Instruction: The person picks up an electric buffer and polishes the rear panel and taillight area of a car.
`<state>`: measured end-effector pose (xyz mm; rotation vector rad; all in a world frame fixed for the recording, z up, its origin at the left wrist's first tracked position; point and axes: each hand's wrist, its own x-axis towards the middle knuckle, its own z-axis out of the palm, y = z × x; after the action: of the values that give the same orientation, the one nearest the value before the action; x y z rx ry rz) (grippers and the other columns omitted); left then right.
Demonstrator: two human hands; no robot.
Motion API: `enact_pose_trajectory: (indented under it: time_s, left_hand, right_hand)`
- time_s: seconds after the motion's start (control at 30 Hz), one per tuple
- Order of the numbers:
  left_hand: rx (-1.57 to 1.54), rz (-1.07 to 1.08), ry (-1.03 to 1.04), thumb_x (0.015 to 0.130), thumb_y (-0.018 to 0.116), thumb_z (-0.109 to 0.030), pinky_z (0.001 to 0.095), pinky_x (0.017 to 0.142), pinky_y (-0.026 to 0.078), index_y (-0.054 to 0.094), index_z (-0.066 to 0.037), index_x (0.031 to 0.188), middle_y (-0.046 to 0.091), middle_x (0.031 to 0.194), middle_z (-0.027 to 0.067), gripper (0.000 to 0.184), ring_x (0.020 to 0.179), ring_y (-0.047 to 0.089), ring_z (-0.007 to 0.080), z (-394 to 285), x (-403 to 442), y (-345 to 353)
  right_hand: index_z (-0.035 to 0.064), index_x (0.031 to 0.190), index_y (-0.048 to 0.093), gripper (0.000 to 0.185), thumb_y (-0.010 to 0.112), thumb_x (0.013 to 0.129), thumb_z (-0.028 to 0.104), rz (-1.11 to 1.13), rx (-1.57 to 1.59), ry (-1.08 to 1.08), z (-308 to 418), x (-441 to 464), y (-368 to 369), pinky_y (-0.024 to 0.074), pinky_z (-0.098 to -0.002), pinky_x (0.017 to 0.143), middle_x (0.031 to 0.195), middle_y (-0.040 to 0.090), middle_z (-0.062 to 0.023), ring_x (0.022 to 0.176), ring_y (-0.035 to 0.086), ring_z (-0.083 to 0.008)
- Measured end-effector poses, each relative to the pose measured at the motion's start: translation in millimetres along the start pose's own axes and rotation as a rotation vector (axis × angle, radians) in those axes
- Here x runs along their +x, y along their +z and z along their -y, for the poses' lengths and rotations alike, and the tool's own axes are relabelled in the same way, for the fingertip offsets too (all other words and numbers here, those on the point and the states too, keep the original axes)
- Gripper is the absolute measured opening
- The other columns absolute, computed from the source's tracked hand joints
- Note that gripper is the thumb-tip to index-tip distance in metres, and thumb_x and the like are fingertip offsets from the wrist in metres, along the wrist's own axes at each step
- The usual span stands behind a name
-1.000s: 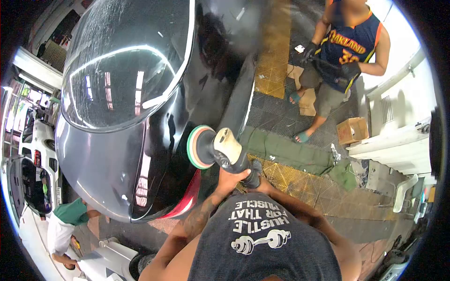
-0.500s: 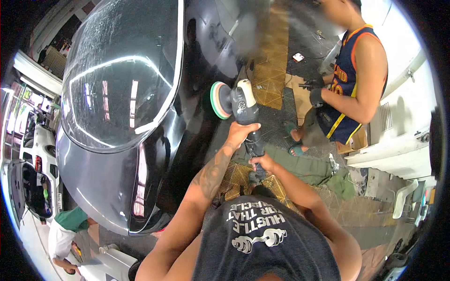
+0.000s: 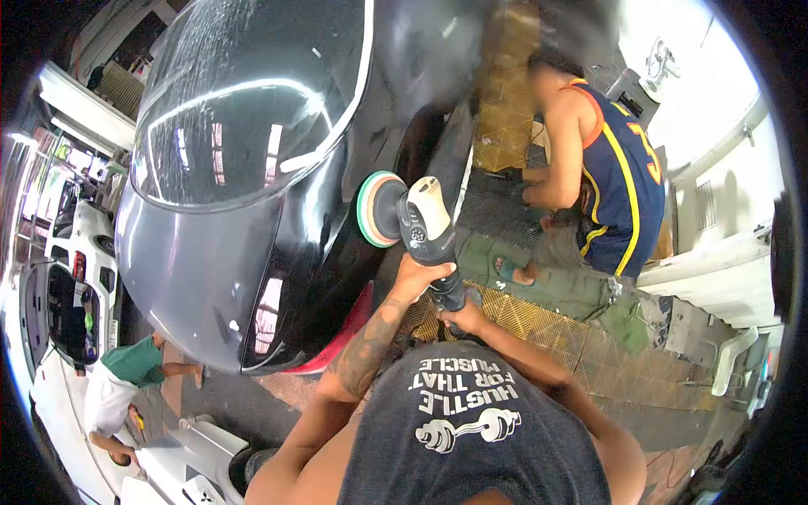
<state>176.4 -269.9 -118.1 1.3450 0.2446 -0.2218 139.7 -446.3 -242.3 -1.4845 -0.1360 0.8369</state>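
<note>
A black and cream car polisher [image 3: 432, 220] is held in both of my hands. My left hand [image 3: 421, 278] wraps round its body just behind the cream head cover. Farther back, my right hand [image 3: 463, 318] grips the rear of the handle. The round polishing pad [image 3: 379, 209], banded green, white and orange, faces left, close to the dark side of the car [image 3: 328, 202]. Whether the pad touches the paint I cannot tell. To the left lie the car's glossy rear panel [image 3: 194, 257] and its large curved window [image 3: 227, 126].
A person in a navy sports jersey [image 3: 627, 185] bends low at the right. Green cloth [image 3: 505, 265] lies across the patterned floor mats [image 3: 572, 324]. Another person in a white shirt [image 3: 118, 391] is at the lower left, near white cars [image 3: 84, 252].
The polisher and my hands have shifted slightly left and down in view, the pad nearer the car's rear. The person in the jersey has gone from standing to bending low.
</note>
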Motion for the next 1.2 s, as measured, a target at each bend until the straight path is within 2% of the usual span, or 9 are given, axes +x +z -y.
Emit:
enact_pose_trajectory:
  time_s: [0.23, 0.3, 0.43, 0.67, 0.83, 0.9, 0.93, 1.07, 1.2]
  left_hand:
    - [0.059, -0.017, 0.13, 0.072, 0.083, -0.004, 0.0371, 0.102, 0.044, 0.056, 0.001, 0.13, 0.061, 0.126, 0.0091, 0.065, 0.116, 0.057, 0.0209, 27, -85, -24]
    - [0.114, -0.065, 0.087, 0.072, 0.084, -0.006, 0.0366, 0.105, 0.041, 0.054, 0.001, 0.132, 0.059, 0.129, 0.01, 0.068, 0.12, 0.055, 0.0211, 36, -109, -27]
    - [0.182, -0.126, 0.209, 0.074, 0.085, -0.01, 0.0366, 0.104, 0.042, 0.054, 0.0, 0.13, 0.06, 0.126, 0.0089, 0.065, 0.116, 0.056, 0.0206, 69, -144, -29]
    - [0.09, -0.138, 0.177, 0.074, 0.083, -0.007, 0.0363, 0.102, 0.042, 0.056, 0.001, 0.128, 0.061, 0.123, 0.0079, 0.061, 0.114, 0.056, 0.0202, 75, -116, -5]
    - [0.034, -0.042, 0.141, 0.074, 0.08, -0.004, 0.036, 0.101, 0.042, 0.057, 0.0, 0.126, 0.061, 0.121, 0.0073, 0.056, 0.112, 0.056, 0.0195, 51, -46, 15]
    - [0.044, -0.039, 0.161, 0.075, 0.079, -0.003, 0.0363, 0.101, 0.043, 0.056, 0.0, 0.127, 0.061, 0.122, 0.0074, 0.058, 0.112, 0.056, 0.0195, 37, -16, 27]
    - [-0.029, -0.034, 0.135, 0.075, 0.079, -0.003, 0.0365, 0.101, 0.043, 0.056, 0.0, 0.128, 0.061, 0.123, 0.0073, 0.058, 0.113, 0.056, 0.0198, 30, -1, 33]
    - [-0.116, 0.027, 0.099, 0.076, 0.079, -0.006, 0.0372, 0.101, 0.044, 0.056, -0.001, 0.13, 0.061, 0.123, 0.0073, 0.058, 0.113, 0.057, 0.0201, 9, 70, 46]
    - [-0.087, 0.053, 0.087, 0.076, 0.082, -0.009, 0.0355, 0.094, 0.048, 0.06, 0.0, 0.124, 0.065, 0.116, 0.0057, 0.053, 0.105, 0.061, 0.018, -21, 130, 61]
  right_hand:
    - [0.0038, 0.104, 0.064, 0.038, 0.082, 0.073, 0.014, 0.035, -0.05, -0.031, -36, -40, 53, 0.0527, -0.0336, 0.066, 0.081, 0.069, -0.0047, 0.072, 0.066, -0.0154]
    - [0.0041, 0.115, 0.065, 0.05, 0.084, 0.071, 0.018, -0.021, -0.141, -0.405, -55, -49, 60, 0.0544, -0.038, 0.081, 0.094, 0.072, -0.0082, 0.088, 0.07, -0.0211]
    - [0.0061, 0.116, 0.067, 0.059, 0.089, 0.066, 0.029, 0.169, -0.236, -0.121, -72, -66, 44, 0.0523, -0.0401, 0.09, 0.105, 0.073, -0.0108, 0.098, 0.07, -0.0246]
    - [0.0045, 0.116, 0.067, 0.064, 0.09, 0.063, 0.032, 0.074, -0.37, -0.135, -138, -44, 10, 0.0519, -0.039, 0.09, 0.106, 0.073, -0.0131, 0.098, 0.07, -0.0251]
    - [0.0056, 0.126, 0.061, 0.062, 0.084, 0.072, 0.027, 0.091, -0.194, -0.076, -29, -43, -18, 0.05, -0.0394, 0.094, 0.116, 0.069, -0.0131, 0.103, 0.067, -0.0257]
    - [0.0062, 0.119, 0.064, 0.051, 0.081, 0.075, 0.025, -0.057, -0.229, -0.302, -23, -27, -36, 0.0535, -0.0365, 0.082, 0.102, 0.072, -0.0091, 0.088, 0.068, -0.0207]
    - [0.0059, 0.104, 0.068, 0.035, 0.081, 0.075, 0.022, 0.012, -0.101, 0.042, -14, -21, -50, 0.0521, -0.033, 0.065, 0.08, 0.069, -0.0048, 0.068, 0.064, -0.015]
    - [0.0031, 0.081, 0.062, 0.014, 0.074, 0.075, 0.008, -0.009, -0.104, 0.047, 44, 11, -88, 0.0482, -0.0313, 0.056, 0.065, 0.063, -0.0051, 0.057, 0.059, -0.0149]
    - [0.0036, 0.08, 0.06, 0.01, 0.07, 0.077, 0.005, -0.001, -0.025, 0.02, 55, 54, -129, 0.0488, -0.0327, 0.054, 0.065, 0.061, -0.005, 0.054, 0.058, -0.0161]
